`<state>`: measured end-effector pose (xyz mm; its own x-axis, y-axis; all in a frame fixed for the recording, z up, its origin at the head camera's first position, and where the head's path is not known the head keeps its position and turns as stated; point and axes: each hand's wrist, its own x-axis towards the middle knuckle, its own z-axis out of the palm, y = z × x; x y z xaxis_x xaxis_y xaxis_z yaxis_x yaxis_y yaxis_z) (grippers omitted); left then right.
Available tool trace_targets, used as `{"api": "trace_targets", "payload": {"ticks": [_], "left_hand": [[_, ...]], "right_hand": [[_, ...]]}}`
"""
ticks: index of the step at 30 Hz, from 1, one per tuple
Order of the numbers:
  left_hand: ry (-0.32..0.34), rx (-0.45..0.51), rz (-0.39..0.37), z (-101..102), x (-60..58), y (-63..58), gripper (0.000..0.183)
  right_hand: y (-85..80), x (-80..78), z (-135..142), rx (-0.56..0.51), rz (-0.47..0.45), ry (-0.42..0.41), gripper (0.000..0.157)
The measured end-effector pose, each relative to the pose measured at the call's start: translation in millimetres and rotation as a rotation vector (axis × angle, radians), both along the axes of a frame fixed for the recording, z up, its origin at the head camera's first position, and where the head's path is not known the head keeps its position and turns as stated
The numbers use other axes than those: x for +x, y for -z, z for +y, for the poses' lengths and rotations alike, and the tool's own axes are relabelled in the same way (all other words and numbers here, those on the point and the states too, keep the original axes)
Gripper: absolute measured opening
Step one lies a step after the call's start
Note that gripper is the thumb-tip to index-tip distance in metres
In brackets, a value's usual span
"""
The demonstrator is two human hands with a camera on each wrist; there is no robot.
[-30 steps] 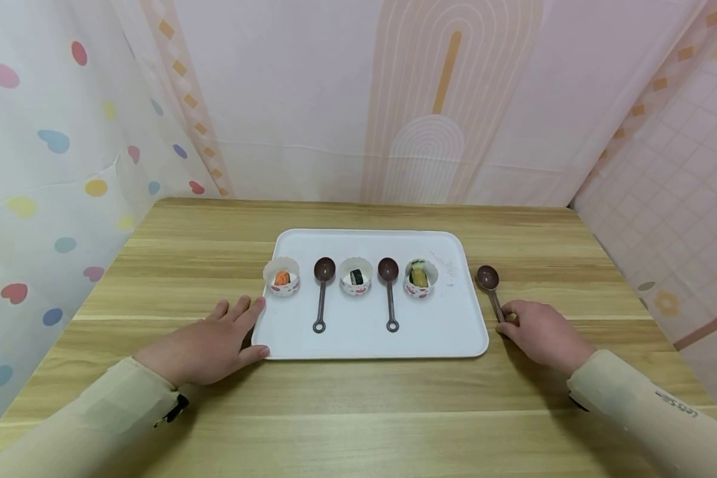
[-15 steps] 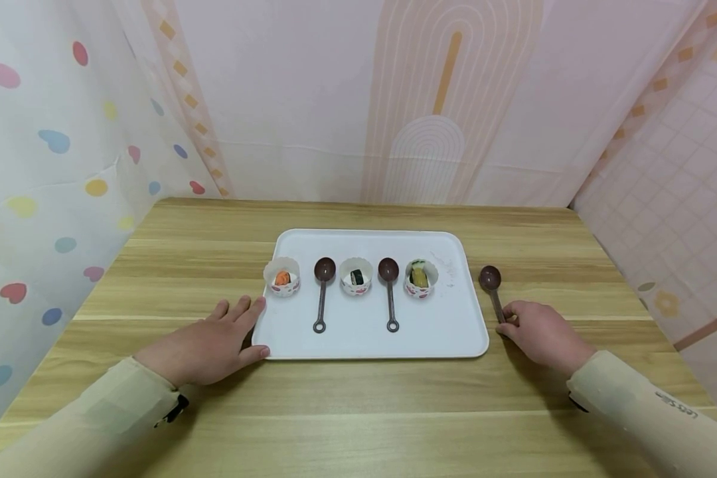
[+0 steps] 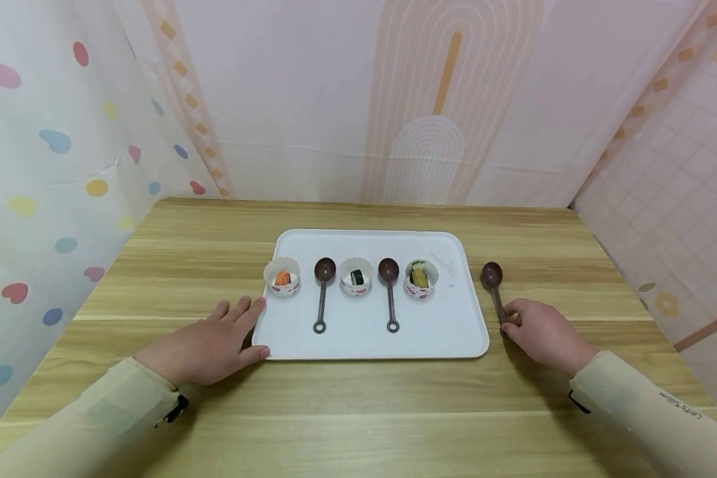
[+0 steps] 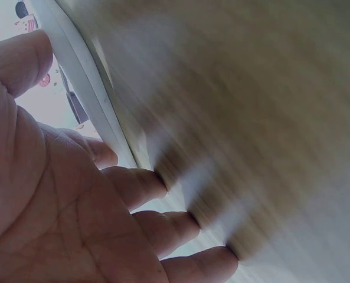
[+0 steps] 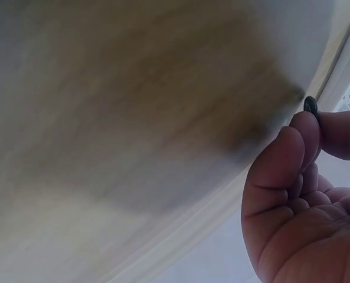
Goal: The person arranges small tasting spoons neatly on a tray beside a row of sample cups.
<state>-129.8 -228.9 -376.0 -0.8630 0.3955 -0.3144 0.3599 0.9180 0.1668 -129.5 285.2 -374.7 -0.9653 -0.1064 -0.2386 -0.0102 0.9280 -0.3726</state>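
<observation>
My right hand (image 3: 544,332) pinches the handle end of a brown measuring spoon (image 3: 492,275) just right of the white tray (image 3: 322,346). In the right wrist view the dark handle tip (image 5: 311,105) pokes out between thumb and finger. My left hand (image 3: 212,342) lies with fingers spread at the tray's left edge, thumb on its front corner; the left wrist view shows the fingertips (image 4: 219,259) on the table. Two more brown spoons, a left one (image 3: 324,271) and a right one (image 3: 388,271), lie on the tray between paper cups.
The left paper cup (image 3: 282,291) holds an orange-topped piece, the middle cup (image 3: 356,290) a dark sushi roll, the right cup (image 3: 420,291) a yellow-and-green piece. All stand on the tray. Patterned curtains (image 3: 287,99) rise behind and beside the wooden table (image 3: 358,425).
The spoon in my right hand has shifted slightly to the right, away from the tray, its bowl swinging a little. The left hand, tray, cups and other spoons stay in place.
</observation>
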Motion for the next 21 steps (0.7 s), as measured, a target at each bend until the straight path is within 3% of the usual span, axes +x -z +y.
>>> {"api": "trace_targets", "payload": {"ticks": [21], "left_hand": [[-0.003, -0.008, -0.005, 1, -0.2, -0.1, 0.093]], "right_hand": [[-2.6, -1.2, -11, -0.121, 0.056, 0.019, 0.039]]}}
